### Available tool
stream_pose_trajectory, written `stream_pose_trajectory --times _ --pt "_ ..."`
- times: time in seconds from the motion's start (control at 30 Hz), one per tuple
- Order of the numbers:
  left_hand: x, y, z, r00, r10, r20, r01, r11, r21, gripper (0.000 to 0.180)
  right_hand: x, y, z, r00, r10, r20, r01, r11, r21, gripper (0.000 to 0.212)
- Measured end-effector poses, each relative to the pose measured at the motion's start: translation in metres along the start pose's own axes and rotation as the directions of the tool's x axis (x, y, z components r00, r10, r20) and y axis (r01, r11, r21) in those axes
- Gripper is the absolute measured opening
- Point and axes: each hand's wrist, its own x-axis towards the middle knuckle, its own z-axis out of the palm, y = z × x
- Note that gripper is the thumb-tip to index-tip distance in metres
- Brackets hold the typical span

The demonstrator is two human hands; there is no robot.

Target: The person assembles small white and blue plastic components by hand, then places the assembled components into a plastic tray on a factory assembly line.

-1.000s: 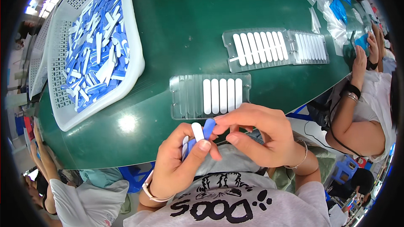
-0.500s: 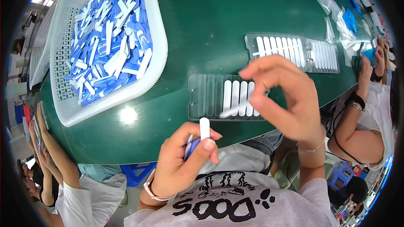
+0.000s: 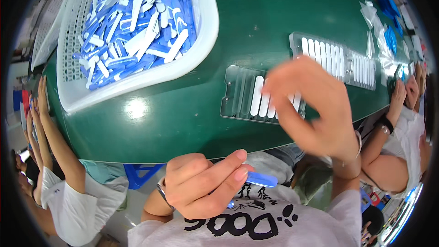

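Note:
My left hand (image 3: 201,185) is closed, pinching a blue strip with a rounded end (image 3: 261,179) between thumb and fingertips. A bit of blue also shows under its palm; what else the hand contains is hidden. My right hand (image 3: 315,110), slightly blurred, hovers over the right part of a clear slotted tray (image 3: 235,92). Its fingers are curved with thumb and index finger apart, and nothing is visible between them. White strips (image 3: 257,97) lie side by side in the tray's slots, while the leftmost slots are bare. The hand covers part of the row.
A white perforated basket (image 3: 206,32) heaped with blue and white strips (image 3: 137,32) stands at the left. Farther right lies a second clear tray (image 3: 348,71) filled with white strips. Clear plastic film (image 3: 379,36) and other people's hands (image 3: 404,91) are at the right edge.
My left hand has turned and come lower; a blue strip now points right from it where a white end stuck up. The tilted white strip at the near tray now lies straight among the others.

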Motion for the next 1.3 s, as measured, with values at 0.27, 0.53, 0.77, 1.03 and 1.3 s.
stream_pose_trajectory --times 0.27,0.53,0.77,1.03,1.3 --pt "0.007 0.001 0.013 1.0 0.014 -0.011 -0.015 0.997 -0.081 0.013 -0.054 -0.016 0.004 0.967 -0.225 -0.119 0.235 0.968 0.082 0.012" --pt "-0.004 0.007 0.008 0.751 -0.628 0.207 0.579 0.474 -0.663 0.033 -0.02 -0.003 -0.009 0.95 0.221 -0.222 -0.214 0.975 0.056 0.008" --pt "-0.004 0.001 -0.017 0.443 -0.67 0.596 0.467 -0.394 -0.791 0.031 0.019 0.005 0.006 0.947 0.275 0.167 -0.207 0.918 -0.34 0.018" --pt "0.003 0.007 -0.014 0.506 -0.683 0.526 0.682 -0.057 -0.73 0.044 0.02 -0.003 0.003 0.966 0.244 0.087 -0.187 0.888 -0.42 0.037" --pt "0.004 0.004 -0.008 0.486 -0.634 0.601 0.82 0.093 -0.566 0.042 -0.02 -0.03 0.021 0.974 0.22 -0.044 -0.214 0.97 0.113 0.022"
